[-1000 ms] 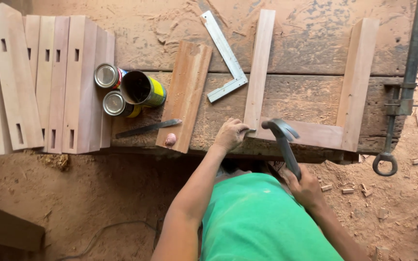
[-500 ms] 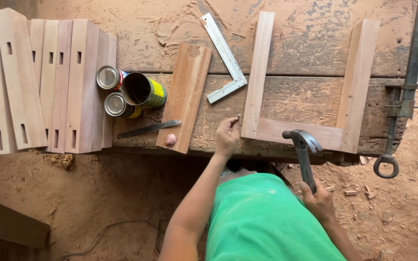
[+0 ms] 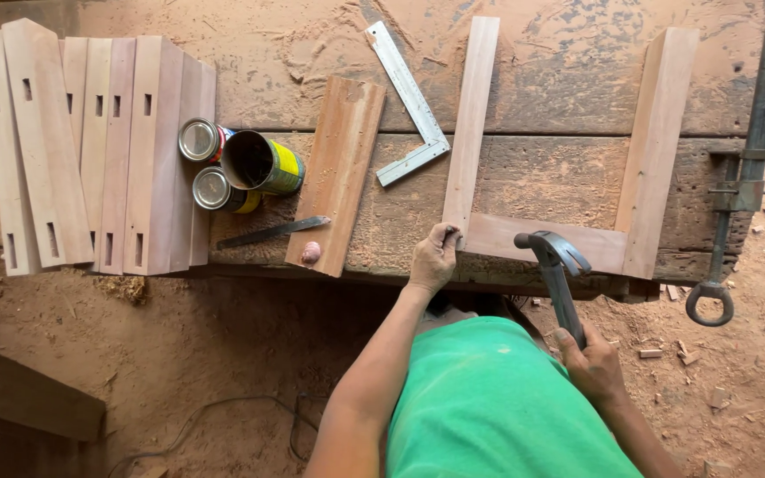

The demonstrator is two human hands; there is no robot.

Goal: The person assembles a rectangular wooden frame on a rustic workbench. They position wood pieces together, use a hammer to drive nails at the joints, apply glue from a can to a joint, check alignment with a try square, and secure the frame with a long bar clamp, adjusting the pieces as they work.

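A three-sided wooden frame [image 3: 542,241] lies on the workbench [image 3: 524,177], its two long rails [image 3: 471,115] pointing away from me. My left hand [image 3: 434,257] presses on the frame's near left corner joint. My right hand [image 3: 588,365] grips the handle of a claw hammer [image 3: 555,265]. The hammer's head hangs over the near cross rail, right of my left hand.
A steel square [image 3: 411,102] and a loose board [image 3: 338,173] lie left of the frame. A chisel [image 3: 272,232] and three tins [image 3: 241,168] sit beside a stack of mortised boards [image 3: 90,150]. A bar clamp [image 3: 745,168] hangs at the right edge. Scrap wood [image 3: 19,398] lies on the sawdust floor.
The hammer has swung from low over the frame to a raised position and moved right. My left hand stays on the frame corner.
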